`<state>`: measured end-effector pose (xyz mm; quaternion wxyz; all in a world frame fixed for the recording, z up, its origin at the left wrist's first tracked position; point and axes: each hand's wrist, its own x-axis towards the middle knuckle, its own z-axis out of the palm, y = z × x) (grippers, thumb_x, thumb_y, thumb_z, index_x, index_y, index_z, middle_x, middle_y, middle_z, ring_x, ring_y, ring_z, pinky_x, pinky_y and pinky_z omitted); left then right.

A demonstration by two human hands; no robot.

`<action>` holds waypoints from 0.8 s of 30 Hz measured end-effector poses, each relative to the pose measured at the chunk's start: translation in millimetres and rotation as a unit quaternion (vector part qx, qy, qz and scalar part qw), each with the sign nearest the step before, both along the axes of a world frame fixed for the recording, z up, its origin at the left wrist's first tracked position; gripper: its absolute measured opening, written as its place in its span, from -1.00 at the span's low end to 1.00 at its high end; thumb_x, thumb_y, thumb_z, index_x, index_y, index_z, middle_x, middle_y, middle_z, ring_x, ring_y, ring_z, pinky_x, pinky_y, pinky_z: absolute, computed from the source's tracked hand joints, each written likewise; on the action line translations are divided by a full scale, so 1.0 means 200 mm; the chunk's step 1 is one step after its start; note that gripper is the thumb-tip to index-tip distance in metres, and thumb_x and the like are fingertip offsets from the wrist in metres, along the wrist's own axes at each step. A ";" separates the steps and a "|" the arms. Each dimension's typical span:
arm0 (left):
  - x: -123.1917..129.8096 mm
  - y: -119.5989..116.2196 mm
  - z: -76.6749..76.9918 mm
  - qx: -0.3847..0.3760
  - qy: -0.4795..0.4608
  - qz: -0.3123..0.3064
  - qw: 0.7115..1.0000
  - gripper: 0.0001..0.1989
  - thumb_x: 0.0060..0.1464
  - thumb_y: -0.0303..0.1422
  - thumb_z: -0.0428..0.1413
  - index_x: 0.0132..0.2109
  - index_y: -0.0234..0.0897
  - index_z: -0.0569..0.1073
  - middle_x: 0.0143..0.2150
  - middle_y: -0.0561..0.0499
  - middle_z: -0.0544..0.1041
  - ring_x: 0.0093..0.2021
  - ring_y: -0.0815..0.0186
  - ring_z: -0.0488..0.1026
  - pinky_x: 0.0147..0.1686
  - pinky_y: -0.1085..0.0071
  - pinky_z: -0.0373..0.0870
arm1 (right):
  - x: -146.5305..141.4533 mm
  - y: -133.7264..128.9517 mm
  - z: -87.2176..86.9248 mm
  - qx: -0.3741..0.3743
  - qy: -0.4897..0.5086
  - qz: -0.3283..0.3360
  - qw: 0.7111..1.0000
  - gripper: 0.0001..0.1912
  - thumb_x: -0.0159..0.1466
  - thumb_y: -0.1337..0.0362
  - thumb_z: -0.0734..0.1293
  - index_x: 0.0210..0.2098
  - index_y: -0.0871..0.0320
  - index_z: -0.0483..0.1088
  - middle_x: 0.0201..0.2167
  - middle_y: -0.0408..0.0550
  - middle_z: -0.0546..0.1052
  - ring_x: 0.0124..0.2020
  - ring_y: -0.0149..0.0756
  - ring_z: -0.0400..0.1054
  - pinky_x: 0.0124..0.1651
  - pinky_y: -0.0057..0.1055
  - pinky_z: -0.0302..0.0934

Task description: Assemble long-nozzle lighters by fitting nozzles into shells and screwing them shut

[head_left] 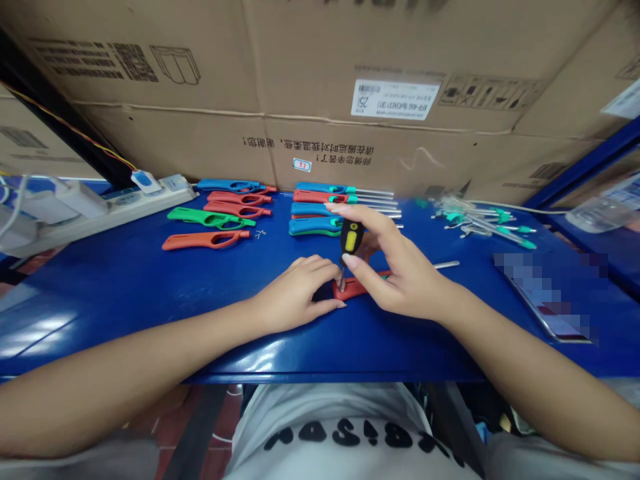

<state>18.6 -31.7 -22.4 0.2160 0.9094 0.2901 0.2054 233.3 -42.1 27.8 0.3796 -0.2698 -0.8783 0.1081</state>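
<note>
My right hand (pixel 395 260) is closed around a short screwdriver (pixel 352 239) with a black and yellow handle. The screwdriver points down, its tip at the near-left end of a red long-nosed lighter (pixel 353 288). My left hand (pixel 300 293) pinches that same end between thumb and fingers, keeping it on the blue table. A metal tube (pixel 447 265) sticks out to the right from behind my right hand, which covers much of the lighter. Just beyond my hands lie several lighters with metal tubes, among them a blue one (pixel 315 227).
Several lighter casings without tubes, such as a red one (pixel 200 241), lie left near tiny screws (pixel 261 234). Metal tubes with green parts (pixel 483 220) are piled at right, beyond a phone (pixel 545 300). A power strip (pixel 110 207) and a cardboard box (pixel 310 80) border the table (pixel 150 300).
</note>
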 end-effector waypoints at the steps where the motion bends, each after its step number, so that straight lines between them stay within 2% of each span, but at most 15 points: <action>1: 0.00 0.00 0.00 -0.002 -0.002 0.000 1.000 -0.79 0.24 -0.22 0.19 -0.09 -0.23 0.45 -0.10 -0.05 0.51 -0.05 0.14 0.42 0.00 0.18 0.31 | -0.01 0.00 0.02 -0.016 -0.006 -0.004 1.000 -0.40 0.41 0.31 0.24 0.39 -0.06 0.02 0.36 0.02 0.27 0.20 -0.10 0.38 0.02 -0.21 0.46; 3: 0.00 0.00 -0.01 -0.005 -0.006 -0.001 1.000 -0.79 0.23 -0.22 0.20 -0.09 -0.23 0.45 -0.09 -0.05 0.52 -0.04 0.13 0.43 0.01 0.18 0.32 | -0.02 0.00 0.06 -0.006 -0.026 -0.023 0.999 -0.46 0.41 0.29 0.25 0.35 -0.06 0.11 0.32 0.01 0.34 0.14 -0.09 0.42 0.01 -0.20 0.46; 7: 0.00 0.00 -0.01 -0.002 -0.011 0.002 1.000 -0.79 0.22 -0.24 0.21 -0.07 -0.23 0.46 -0.09 -0.06 0.53 -0.03 0.12 0.44 0.01 0.18 0.32 | -0.02 0.02 0.10 0.081 -0.090 -0.077 0.990 -0.46 0.33 0.07 0.38 0.24 0.00 0.26 0.17 0.04 0.49 0.01 -0.01 0.50 -0.05 -0.16 0.45; 9: 0.00 0.00 -0.01 -0.001 -0.009 -0.001 1.000 -0.80 0.22 -0.25 0.21 -0.07 -0.22 0.46 -0.08 -0.05 0.53 -0.02 0.13 0.43 0.01 0.18 0.32 | -0.01 0.03 0.11 0.068 -0.097 -0.069 0.991 -0.47 0.39 0.08 0.30 0.29 0.03 0.20 0.19 0.06 0.48 -0.02 -0.05 0.51 -0.06 -0.17 0.44; 12: 0.00 0.00 0.00 -0.002 -0.001 -0.003 1.000 -0.81 0.23 -0.23 0.20 -0.10 -0.22 0.46 -0.10 -0.04 0.52 -0.03 0.13 0.43 -0.02 0.19 0.32 | -0.01 0.04 0.12 0.005 -0.068 -0.035 0.997 -0.52 0.46 0.23 0.18 0.35 0.05 0.13 0.25 0.05 0.43 -0.06 -0.18 0.52 -0.05 -0.23 0.44; 14: 0.00 0.00 0.00 0.001 -0.001 -0.005 1.000 -0.82 0.24 -0.23 0.20 -0.11 -0.21 0.45 -0.09 -0.04 0.53 -0.02 0.12 0.42 0.00 0.19 0.31 | -0.01 0.04 0.13 0.015 -0.050 -0.041 0.998 -0.58 0.42 0.19 0.27 0.25 0.05 0.27 0.17 0.01 0.50 -0.15 -0.21 0.53 -0.11 -0.26 0.44; 17: 0.00 0.00 0.00 0.004 -0.002 -0.009 1.000 -0.82 0.24 -0.24 0.20 -0.10 -0.21 0.43 -0.04 -0.05 0.52 0.02 0.11 0.41 0.03 0.18 0.30 | 0.00 0.04 0.13 0.086 -0.039 -0.073 0.993 -0.62 0.31 0.08 0.40 0.08 0.06 0.44 -0.02 -0.01 0.61 -0.15 -0.14 0.54 -0.10 -0.22 0.44; 19: 0.00 0.00 0.00 -0.001 0.001 -0.007 1.000 -0.80 0.23 -0.23 0.20 -0.10 -0.21 0.42 -0.05 -0.04 0.52 0.00 0.12 0.42 0.02 0.18 0.30 | 0.01 0.04 0.12 0.077 -0.023 -0.061 0.995 -0.61 0.39 0.12 0.32 0.17 0.04 0.39 0.05 0.01 0.58 -0.08 -0.13 0.52 -0.07 -0.21 0.43; 21: 0.00 0.00 0.01 -0.009 0.003 -0.006 1.000 -0.79 0.23 -0.22 0.21 -0.10 -0.21 0.42 -0.08 -0.02 0.52 -0.02 0.13 0.42 0.01 0.19 0.29 | 0.02 0.03 0.10 0.019 0.000 -0.036 0.999 -0.55 0.46 0.20 0.20 0.32 0.00 0.25 0.18 0.00 0.50 -0.07 -0.20 0.52 -0.10 -0.24 0.45; 23: 0.00 0.00 0.02 -0.017 0.000 -0.008 1.000 -0.80 0.23 -0.23 0.21 -0.10 -0.21 0.41 -0.09 0.00 0.53 -0.02 0.15 0.42 0.01 0.20 0.28 | 0.03 0.03 0.09 -0.007 0.017 -0.034 0.999 -0.56 0.46 0.20 0.21 0.31 -0.03 0.26 0.17 -0.03 0.51 -0.15 -0.25 0.54 -0.17 -0.28 0.46; 24: 0.00 0.00 0.02 -0.021 -0.003 -0.012 1.000 -0.81 0.24 -0.24 0.21 -0.10 -0.21 0.41 -0.09 0.00 0.53 0.00 0.15 0.42 0.03 0.21 0.27 | 0.04 0.03 0.08 0.011 0.023 -0.048 0.999 -0.59 0.42 0.17 0.28 0.24 -0.02 0.34 0.11 -0.04 0.55 -0.18 -0.24 0.54 -0.17 -0.28 0.46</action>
